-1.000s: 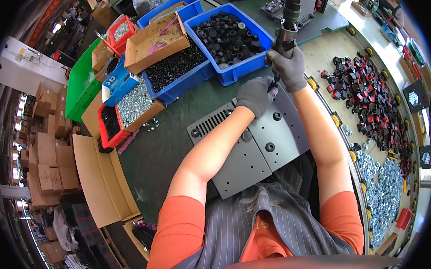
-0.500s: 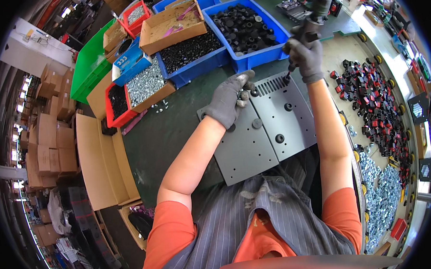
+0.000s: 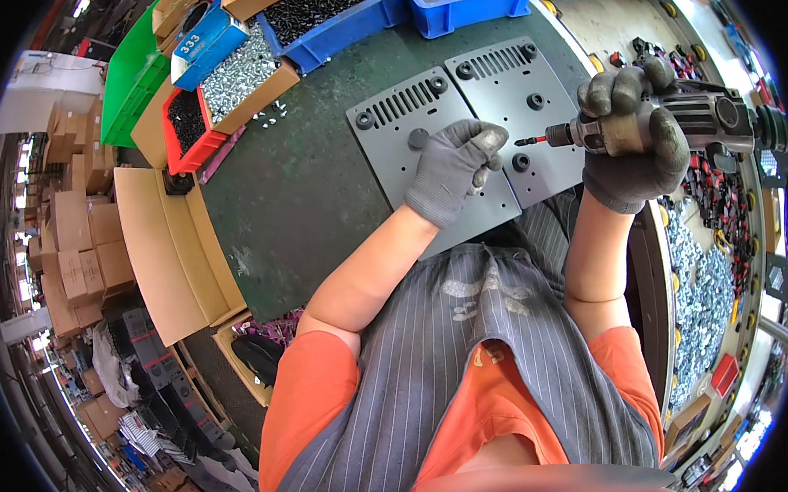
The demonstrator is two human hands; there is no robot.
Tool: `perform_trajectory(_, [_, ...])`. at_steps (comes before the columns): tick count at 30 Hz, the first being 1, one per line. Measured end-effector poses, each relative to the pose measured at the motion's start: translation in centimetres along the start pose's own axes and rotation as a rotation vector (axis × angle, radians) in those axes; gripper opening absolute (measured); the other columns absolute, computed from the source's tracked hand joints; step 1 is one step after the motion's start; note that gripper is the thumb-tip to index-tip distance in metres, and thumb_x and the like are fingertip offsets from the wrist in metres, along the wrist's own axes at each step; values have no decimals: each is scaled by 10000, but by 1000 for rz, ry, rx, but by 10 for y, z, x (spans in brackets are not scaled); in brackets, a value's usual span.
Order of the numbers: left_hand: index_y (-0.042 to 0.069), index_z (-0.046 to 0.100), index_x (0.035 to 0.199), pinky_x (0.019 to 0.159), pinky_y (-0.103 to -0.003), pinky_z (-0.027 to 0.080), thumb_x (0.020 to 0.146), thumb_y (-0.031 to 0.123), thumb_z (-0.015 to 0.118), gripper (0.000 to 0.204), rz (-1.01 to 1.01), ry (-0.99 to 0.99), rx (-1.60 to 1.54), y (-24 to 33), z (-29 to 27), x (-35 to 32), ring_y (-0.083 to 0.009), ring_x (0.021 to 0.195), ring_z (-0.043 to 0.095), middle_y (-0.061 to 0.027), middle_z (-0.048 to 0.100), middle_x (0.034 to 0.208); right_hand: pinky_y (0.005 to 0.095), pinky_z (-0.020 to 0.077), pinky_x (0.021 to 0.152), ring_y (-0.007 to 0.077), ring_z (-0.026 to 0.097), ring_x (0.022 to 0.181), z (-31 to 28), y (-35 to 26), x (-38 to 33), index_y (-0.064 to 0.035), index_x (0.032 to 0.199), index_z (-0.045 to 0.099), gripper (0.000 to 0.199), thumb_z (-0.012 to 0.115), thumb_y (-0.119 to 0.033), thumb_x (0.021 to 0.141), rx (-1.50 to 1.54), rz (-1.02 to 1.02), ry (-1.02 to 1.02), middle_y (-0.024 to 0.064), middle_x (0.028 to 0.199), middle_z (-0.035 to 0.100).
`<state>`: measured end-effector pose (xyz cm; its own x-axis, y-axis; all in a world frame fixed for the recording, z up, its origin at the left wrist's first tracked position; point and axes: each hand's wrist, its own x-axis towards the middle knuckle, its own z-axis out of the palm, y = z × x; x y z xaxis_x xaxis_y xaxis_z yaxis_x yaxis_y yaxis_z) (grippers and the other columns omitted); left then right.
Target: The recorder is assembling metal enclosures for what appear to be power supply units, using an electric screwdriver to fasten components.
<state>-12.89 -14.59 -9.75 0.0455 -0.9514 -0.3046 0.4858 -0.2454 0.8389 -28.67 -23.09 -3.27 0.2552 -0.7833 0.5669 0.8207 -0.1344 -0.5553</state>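
Two grey slotted metal plates lie side by side on the green bench, a left plate [image 3: 385, 151] and a right plate [image 3: 510, 122]. Several round black feet [image 3: 535, 102] sit on them. My gloved left hand [image 3: 452, 169] is over the left plate, fingertips pinched; what they hold, if anything, is hidden. Gripped in my gloved right hand [image 3: 639, 174] is a power screwdriver [image 3: 705, 114], held level above the right plate's edge. Its bit [image 3: 533, 140] points left, close to my left fingertips but apart from them.
Past the plates stand blue bins [image 3: 337, 39] of small black parts. Far left are a box of silvery screws [image 3: 237, 81], a red tray [image 3: 197, 127] and a green crate [image 3: 137, 94]. Right of the bench, a surface bears piled metal parts [image 3: 698, 268].
The screwdriver has come off the right plate's far edge, swung from upright to level and moved nearer. My left hand has drawn nearer, its fingers now pinched. The view has shifted too.
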Motion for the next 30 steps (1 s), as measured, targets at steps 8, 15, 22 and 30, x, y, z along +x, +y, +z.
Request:
perform_trajectory(8, [7, 592, 1016, 410, -154, 285, 961, 299, 473, 321, -183, -145, -443, -4, 4, -24, -30, 486, 366, 23, 464, 632, 376, 462, 689, 248, 550, 741, 18, -1, -13, -48, 1190, 476, 435, 513, -200, 785, 35, -64, -28, 111, 832, 563])
perform_trajectory(15, [-28, 543, 1049, 394, -159, 272, 984, 266, 412, 329, -165, -302, -573, -5, 7, -28, -37, 461, 334, 26, 423, 602, 318, 353, 610, 174, 449, 637, 31, -2, -22, -93, 1079, 405, 401, 553, -258, 744, -52, -49, -121, 33, 726, 436])
perform_trajectory(22, [-22, 552, 1070, 367, -175, 270, 975, 335, 415, 393, -256, -415, -403, -3, 18, -29, -39, 427, 335, 23, 428, 579, 272, 349, 567, 126, 437, 625, 11, -14, -25, -46, 1101, 419, 440, 574, -277, 760, 98, -57, -251, 27, 723, 438])
perform_trajectory(30, [84, 649, 1031, 793, -408, 487, 845, 317, 582, 305, 591, 56, 1472, 23, 27, 58, -281, 903, 625, -123, 650, 994, 339, 396, 691, 211, 487, 745, -46, -48, -24, -9, 1120, 484, 422, 570, -258, 790, 11, -22, 321, 82, 786, 504])
